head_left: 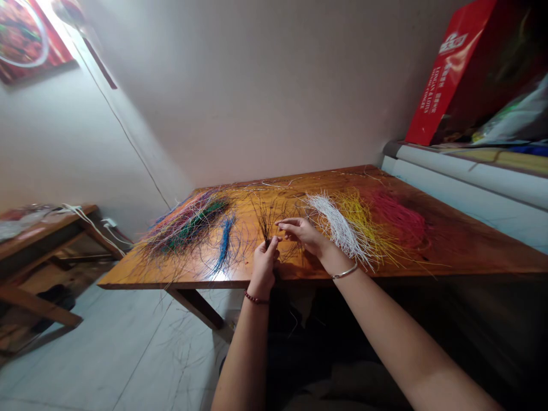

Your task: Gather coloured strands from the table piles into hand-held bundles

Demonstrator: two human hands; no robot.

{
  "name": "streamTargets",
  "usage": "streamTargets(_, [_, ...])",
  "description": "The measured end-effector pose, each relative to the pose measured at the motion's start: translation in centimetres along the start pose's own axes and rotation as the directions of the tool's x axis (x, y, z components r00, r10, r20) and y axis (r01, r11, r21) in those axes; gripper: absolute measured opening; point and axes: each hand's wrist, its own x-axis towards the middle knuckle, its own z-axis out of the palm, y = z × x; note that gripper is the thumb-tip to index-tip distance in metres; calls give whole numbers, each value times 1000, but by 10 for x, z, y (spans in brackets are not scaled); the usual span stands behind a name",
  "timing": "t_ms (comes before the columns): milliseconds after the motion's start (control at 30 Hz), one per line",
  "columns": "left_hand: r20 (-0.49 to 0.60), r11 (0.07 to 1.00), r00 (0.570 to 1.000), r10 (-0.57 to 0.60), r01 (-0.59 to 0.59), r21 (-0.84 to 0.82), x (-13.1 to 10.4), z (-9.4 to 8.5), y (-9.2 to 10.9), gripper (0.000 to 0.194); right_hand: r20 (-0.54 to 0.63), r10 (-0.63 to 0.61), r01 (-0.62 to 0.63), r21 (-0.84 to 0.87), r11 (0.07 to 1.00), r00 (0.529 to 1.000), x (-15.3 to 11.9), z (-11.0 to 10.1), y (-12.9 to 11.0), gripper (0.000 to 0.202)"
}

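My left hand [264,264] is closed around the lower end of a bundle of thin dark wires [266,220], whose upper ends fan out above the thumb. Close by on the right, my right hand [306,234] has its thumb and fingertips pinched together beside the bundle; what they hold, if anything, is too fine to make out. Left of the bundle lies a small bunch of blue wires [225,242]. A white wire bunch [338,225] rests just beyond my right wrist, with yellow wires [359,214] and pinkish-red wires [400,220] further right.
A pile of mixed-colour wires [188,222] covers the left side of the wooden table [141,274]. Loose strands lie along the back edge. At right, a red box [449,74] stands on a white surface [462,174]. A wooden bench [43,228] with cables is at left.
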Motion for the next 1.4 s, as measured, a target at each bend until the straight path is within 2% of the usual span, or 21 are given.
streamTargets(400, [-19,995,999,-38,36,-93,0,1,2,37,58,-67,65,30,997,996,-1,2,-1,47])
streamTargets(667, [-30,983,999,30,-35,-182,0,-2,2,36,59,-79,76,42,996,995,1,0,4,44])
streamTargets(800, [-25,975,999,27,-31,-220,1,-4,3,37,41,-71,71,5,997,997,2,2,4,45])
streamTargets(900, [-41,971,999,10,-20,-240,2,-4,3,36,-13,-115,115,5,993,993,-4,-2,-12,52])
streamTargets(967, [-45,966,999,-1,-11,-259,2,-5,2,34,-101,-164,162,-28,986,981,-10,-9,-32,58])
streamTargets(1067, [-36,959,999,-8,-2,-284,2,-4,2,32,-262,-204,144,-229,963,943,-12,-27,-64,66])
streamTargets(1133, [-33,955,999,-17,6,-295,2,-4,2,32,-340,-189,36,-410,911,921,-5,-42,-73,71])
streamTargets(1200, [-36,953,999,-30,18,-302,3,-4,2,32,-386,-177,-98,-596,797,905,9,-56,-70,72])
streamTargets(1300, [-37,952,999,-37,24,-305,3,-5,2,33,-396,-192,-262,-832,489,898,30,-71,-51,66])
streamTargets(1367, [-32,952,999,-33,22,-306,3,-6,2,34,-414,-181,-353,-888,294,892,39,-75,-40,63])
streamTargets(1400, [-27,952,999,-30,21,-306,4,-6,1,34,-434,-167,-395,-891,225,885,41,-76,-37,62])
